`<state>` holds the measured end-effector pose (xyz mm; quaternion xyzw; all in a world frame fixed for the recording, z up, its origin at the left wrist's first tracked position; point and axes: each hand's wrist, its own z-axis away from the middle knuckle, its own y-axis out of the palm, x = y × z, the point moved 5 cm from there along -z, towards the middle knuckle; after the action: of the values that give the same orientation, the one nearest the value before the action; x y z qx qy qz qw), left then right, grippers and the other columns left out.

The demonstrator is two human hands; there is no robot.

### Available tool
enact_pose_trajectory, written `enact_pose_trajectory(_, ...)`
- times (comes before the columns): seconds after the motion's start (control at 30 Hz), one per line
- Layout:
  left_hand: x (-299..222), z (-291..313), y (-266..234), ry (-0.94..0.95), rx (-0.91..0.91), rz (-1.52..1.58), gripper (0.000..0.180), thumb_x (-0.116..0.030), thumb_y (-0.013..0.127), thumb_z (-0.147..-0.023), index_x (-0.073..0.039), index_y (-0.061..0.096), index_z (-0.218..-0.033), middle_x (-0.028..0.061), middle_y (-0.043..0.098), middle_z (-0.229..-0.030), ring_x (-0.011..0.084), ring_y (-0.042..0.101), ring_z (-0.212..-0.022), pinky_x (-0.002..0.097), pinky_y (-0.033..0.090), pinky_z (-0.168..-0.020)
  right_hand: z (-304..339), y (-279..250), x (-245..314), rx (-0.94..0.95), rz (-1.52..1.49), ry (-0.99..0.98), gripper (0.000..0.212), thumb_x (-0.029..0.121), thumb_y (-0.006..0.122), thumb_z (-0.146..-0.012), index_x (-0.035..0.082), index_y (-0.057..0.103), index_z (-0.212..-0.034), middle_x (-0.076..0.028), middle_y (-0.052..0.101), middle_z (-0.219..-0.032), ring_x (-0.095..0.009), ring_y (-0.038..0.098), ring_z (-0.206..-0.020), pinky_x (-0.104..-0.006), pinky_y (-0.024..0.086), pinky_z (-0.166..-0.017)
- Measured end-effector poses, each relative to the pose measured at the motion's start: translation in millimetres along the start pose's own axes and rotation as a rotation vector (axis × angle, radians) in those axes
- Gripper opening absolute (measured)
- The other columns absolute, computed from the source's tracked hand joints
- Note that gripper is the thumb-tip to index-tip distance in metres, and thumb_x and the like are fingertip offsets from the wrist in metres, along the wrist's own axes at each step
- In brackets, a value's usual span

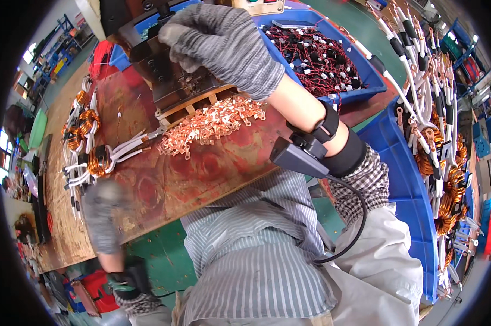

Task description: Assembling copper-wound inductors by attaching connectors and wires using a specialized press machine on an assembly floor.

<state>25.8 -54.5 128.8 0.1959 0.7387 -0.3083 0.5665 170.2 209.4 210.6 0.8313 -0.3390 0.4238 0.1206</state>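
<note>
My right hand (218, 46), in a grey knit glove, is raised over a dark metal press (166, 81). Its fingers are curled together at the press head, and whatever they may hold is hidden. Below them, copper ring terminals (213, 126) lie in a loose heap in front of a wooden slatted frame (194, 104). Motion smears my left hand (104, 212), also gloved, above the near left of the table, so its fingers cannot be read. Just beyond it lie copper-wound coils (98, 161) with white-sleeved leads, some reaching toward the terminals.
A blue bin (373, 93) of red and black wires with white connectors stands beyond my right arm. At the right, a larger blue bin (405, 201) holds many coils with white leads. The worn wooden table (164, 187) ends close to my lap.
</note>
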Motion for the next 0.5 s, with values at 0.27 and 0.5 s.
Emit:
enact_pose_trajectory(0.27, -48.2, 105.1, 270.1, 0.274, 1.266, 0.177, 0.042, -0.032, 0.061, -0.078, -0.001, 0.052, -0.104, 0.0111, 0.058, -0.089, 0.0156, 0.056, -0.082, 0.0293, 0.045, -0.074, -5.5, 16.5, 38.6, -0.137, 0.525, -0.470, 0.029, 0.037, 0.057, -0.075, 0.009, 0.063, -0.081, -0.011, 0.062, -0.071, -0.028, 0.061, -0.067, -0.0341, 0.048, -0.063)
enact_pose_trajectory(0.5, -47.0, 101.2, 287.1, 0.266, 1.367, 0.097, 0.026, -0.025, 0.062, -0.078, -0.004, 0.055, -0.092, 0.0073, 0.056, -0.075, 0.0151, 0.055, -0.068, 0.0295, 0.045, -0.064, -12.3, -15.9, 34.4, -0.239, 0.215, -0.425, 0.025, 0.028, 0.062, -0.072, 0.003, 0.063, -0.078, -0.012, 0.063, -0.065, -0.020, 0.061, -0.058, -0.0300, 0.048, -0.057)
